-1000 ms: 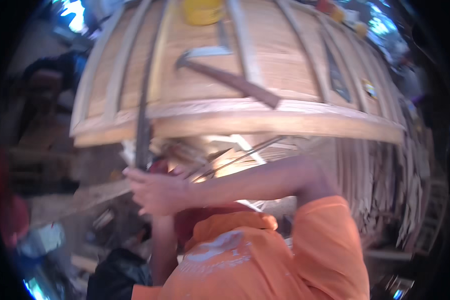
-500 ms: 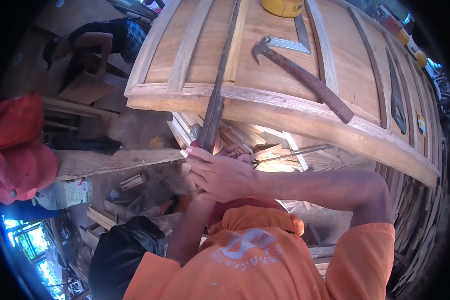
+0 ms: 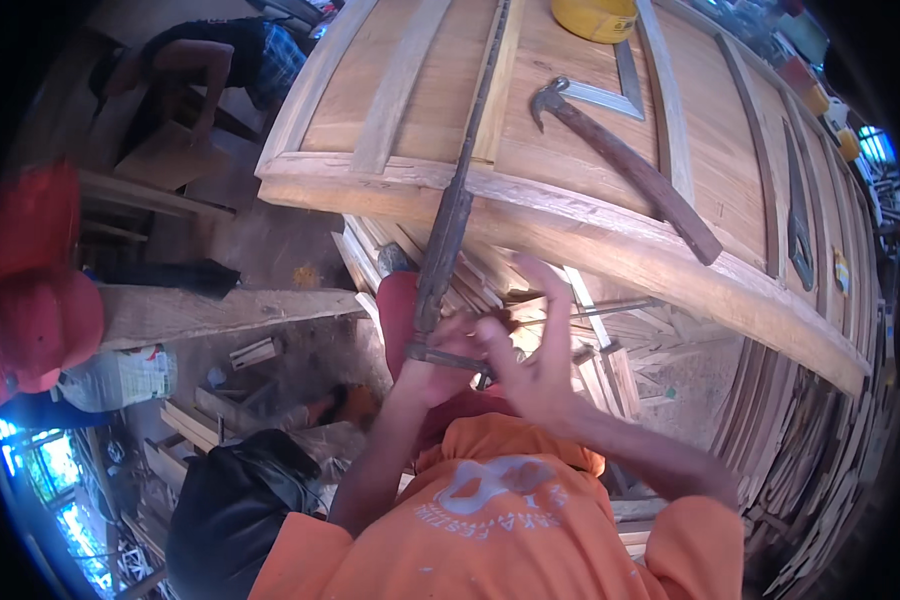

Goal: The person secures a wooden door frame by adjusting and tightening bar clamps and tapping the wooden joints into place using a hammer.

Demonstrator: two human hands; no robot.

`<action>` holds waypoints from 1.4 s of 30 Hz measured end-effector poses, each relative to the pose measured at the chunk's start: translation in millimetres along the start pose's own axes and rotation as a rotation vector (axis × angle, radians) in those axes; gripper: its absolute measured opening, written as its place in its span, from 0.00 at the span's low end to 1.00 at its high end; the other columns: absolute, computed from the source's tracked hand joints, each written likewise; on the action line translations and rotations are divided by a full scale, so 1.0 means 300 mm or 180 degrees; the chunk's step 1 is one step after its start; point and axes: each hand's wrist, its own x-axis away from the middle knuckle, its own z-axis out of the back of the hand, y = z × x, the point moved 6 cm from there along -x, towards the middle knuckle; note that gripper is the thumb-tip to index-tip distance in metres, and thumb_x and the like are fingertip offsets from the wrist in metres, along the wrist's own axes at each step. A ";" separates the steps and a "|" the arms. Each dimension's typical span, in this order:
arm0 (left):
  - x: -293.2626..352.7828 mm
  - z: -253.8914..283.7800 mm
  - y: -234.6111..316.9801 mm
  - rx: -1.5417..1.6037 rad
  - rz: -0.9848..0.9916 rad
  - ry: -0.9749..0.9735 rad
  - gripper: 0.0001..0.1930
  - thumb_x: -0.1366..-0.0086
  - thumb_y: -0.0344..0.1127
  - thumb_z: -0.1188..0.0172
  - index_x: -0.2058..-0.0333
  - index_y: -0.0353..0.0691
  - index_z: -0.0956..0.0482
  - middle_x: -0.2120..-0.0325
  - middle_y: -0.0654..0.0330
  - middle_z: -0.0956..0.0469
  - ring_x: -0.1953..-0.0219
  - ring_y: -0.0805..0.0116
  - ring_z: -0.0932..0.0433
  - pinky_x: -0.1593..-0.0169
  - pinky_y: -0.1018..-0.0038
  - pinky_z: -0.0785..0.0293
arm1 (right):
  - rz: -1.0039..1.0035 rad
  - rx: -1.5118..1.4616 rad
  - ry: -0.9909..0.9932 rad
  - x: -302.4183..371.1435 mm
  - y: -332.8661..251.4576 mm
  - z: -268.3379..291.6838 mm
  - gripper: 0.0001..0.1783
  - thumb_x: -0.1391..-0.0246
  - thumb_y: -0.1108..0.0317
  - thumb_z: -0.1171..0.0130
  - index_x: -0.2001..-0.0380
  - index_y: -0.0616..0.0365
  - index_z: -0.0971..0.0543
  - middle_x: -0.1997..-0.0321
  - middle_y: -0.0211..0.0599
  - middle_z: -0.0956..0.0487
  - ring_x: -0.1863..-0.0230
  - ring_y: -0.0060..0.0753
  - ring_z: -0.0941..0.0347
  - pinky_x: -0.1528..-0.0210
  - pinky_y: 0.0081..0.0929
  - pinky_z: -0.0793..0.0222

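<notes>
A long dark metal bar clamp [image 3: 448,235] lies across the wooden panel frame [image 3: 610,225] and sticks out over its near edge towards me. At its near end is a short crosspiece. My left hand [image 3: 432,380] is closed around that end from below, with part of its fingers hidden behind the metal. Just to the right, my right hand [image 3: 538,370] is raised with fingers spread, the thumb close to the clamp's end, holding nothing. A claw hammer [image 3: 630,170] with a dark wooden handle rests on the panel, beside a metal try square [image 3: 605,97].
A yellow tub [image 3: 595,18] stands on the panel's far side, and a handsaw [image 3: 798,225] lies to the right. Wood offcuts [image 3: 610,380] litter the floor below. A plank [image 3: 220,312] and red caps [image 3: 45,330] are at left. Another person [image 3: 205,60] bends over at far left.
My right hand has come off the clamp's near end, moved right and spread its fingers, uncovering the crosspiece. My left hand stays at the clamp. The view has shifted slightly.
</notes>
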 end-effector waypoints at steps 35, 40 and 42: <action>0.021 -0.543 0.445 -0.6643 -0.2461 0.1516 0.28 0.29 0.33 0.46 0.32 0.31 0.36 0.29 0.40 0.42 0.26 0.41 0.44 0.23 0.52 0.50 | -0.1500 -0.7205 -0.5049 0.227 0.295 -0.395 0.66 0.47 0.26 0.38 0.28 0.75 0.43 0.70 0.25 0.24 0.75 0.14 0.31 0.72 0.20 0.37; 0.009 -0.551 0.447 -0.6799 -0.2261 0.1619 0.27 0.30 0.29 0.45 0.33 0.30 0.35 0.31 0.42 0.40 0.28 0.41 0.42 0.25 0.53 0.47 | -0.2037 -0.7481 -0.5488 0.222 0.287 -0.387 0.49 0.46 0.34 0.30 0.37 0.61 0.33 0.71 0.25 0.25 0.72 0.17 0.30 0.68 0.24 0.36; 0.011 -0.556 0.450 -0.6786 -0.2364 0.1633 0.28 0.32 0.26 0.44 0.34 0.30 0.34 0.31 0.42 0.38 0.29 0.41 0.41 0.27 0.52 0.46 | -0.2562 -0.7409 -0.5630 0.243 0.287 -0.358 0.44 0.46 0.36 0.29 0.39 0.57 0.32 0.70 0.25 0.24 0.71 0.18 0.30 0.66 0.25 0.36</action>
